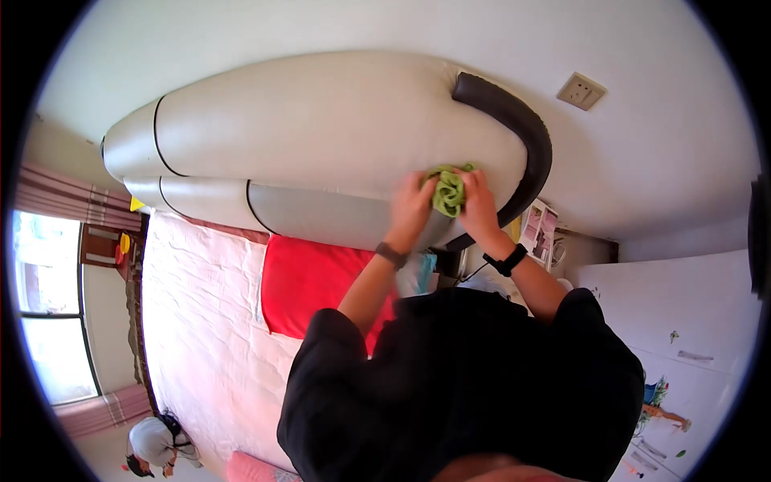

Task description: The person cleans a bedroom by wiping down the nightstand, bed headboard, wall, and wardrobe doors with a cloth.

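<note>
A crumpled green cloth (449, 195) is bunched between my two hands, close against the padded headboard (337, 120). My left hand (411, 207) grips its left side and is slightly blurred. On the other side, my right hand (479, 210) has its fingers closed on the cloth. The headboard is beige and grey, with thin dark bands and a thick dark brown trim (526, 120) curving around its right end. Whether the cloth is pressed on the surface or just off it, I cannot tell.
Below the headboard, a red cloth (313, 281) lies on the bed (201, 289) with its pale quilted cover. A wall socket (581, 91) is at upper right, a white cabinet (691, 313) at right. Another person (157, 442) is at lower left, near the window (50, 321).
</note>
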A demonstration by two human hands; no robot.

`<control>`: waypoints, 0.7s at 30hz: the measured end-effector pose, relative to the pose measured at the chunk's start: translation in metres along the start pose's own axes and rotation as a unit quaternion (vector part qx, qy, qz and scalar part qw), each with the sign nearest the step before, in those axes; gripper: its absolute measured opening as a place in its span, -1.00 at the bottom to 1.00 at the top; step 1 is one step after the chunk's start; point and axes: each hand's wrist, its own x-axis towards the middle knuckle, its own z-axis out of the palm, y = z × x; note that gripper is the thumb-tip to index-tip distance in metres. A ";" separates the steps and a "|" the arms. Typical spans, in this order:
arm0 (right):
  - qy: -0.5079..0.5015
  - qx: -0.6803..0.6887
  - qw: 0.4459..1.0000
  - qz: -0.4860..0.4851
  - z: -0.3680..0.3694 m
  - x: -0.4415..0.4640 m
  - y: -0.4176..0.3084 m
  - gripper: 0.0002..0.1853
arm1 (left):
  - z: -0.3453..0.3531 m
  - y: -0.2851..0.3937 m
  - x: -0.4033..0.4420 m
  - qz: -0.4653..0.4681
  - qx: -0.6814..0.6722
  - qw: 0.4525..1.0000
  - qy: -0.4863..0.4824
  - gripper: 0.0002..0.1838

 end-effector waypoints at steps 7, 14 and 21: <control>-0.006 0.060 0.997 -0.049 0.047 0.062 -0.056 -0.37 | -0.060 -0.046 0.040 -0.089 0.033 0.989 0.110 -0.62; 0.113 0.041 0.993 0.015 0.016 0.091 -0.043 -0.43 | -0.047 -0.023 0.115 -0.027 -0.028 0.993 0.114 -0.63; 0.149 -0.001 0.986 0.076 -0.002 0.006 0.003 -0.44 | -0.006 0.022 0.072 0.044 -0.114 0.991 0.046 -0.67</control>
